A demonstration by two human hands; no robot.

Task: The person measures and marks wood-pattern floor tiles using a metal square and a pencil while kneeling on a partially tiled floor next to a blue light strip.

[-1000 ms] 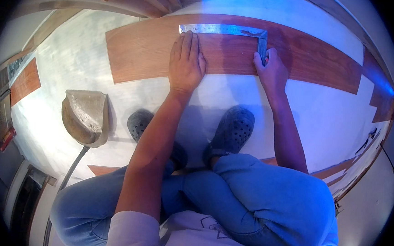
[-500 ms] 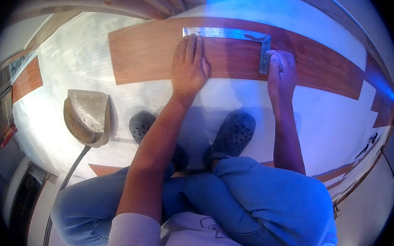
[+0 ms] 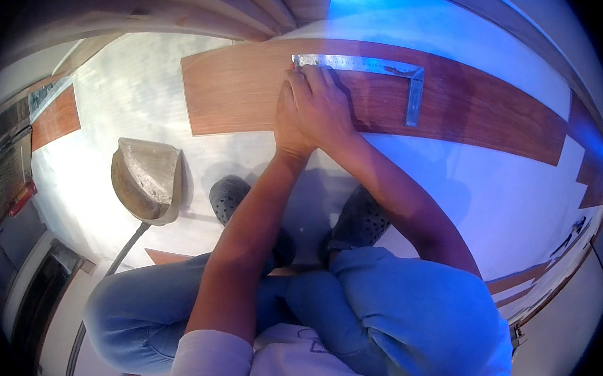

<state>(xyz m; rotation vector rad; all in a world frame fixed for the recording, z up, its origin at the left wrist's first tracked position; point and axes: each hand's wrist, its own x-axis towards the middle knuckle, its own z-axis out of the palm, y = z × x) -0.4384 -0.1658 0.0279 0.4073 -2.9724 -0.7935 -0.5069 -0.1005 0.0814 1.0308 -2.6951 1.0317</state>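
Note:
A metal try square (image 3: pixel 366 63) lies on a reddish-brown wood-look plank (image 3: pixel 231 88). Its long ruled blade runs along the plank, and its short arm points toward me. My left hand (image 3: pixel 288 122) rests flat on the plank below the blade's left end, partly covered by my other hand. My right hand (image 3: pixel 324 106) lies across it, fingers bent at the blade's left end. Whatever its fingertips may pinch is too small or hidden to name. Nothing grips the short arm of the square.
A worn metal dustpan (image 3: pixel 148 181) with a long handle stands on the white floor at left. My dark perforated clogs (image 3: pixel 356 219) are just below the plank. More brown planks (image 3: pixel 55 118) lie at far left and along the right. Wooden boards (image 3: pixel 233 11) stand at the top.
My right hand has left the short arm of the square and moved left, onto my left hand at the blade's end. The view has shifted slightly; the square stays on the plank.

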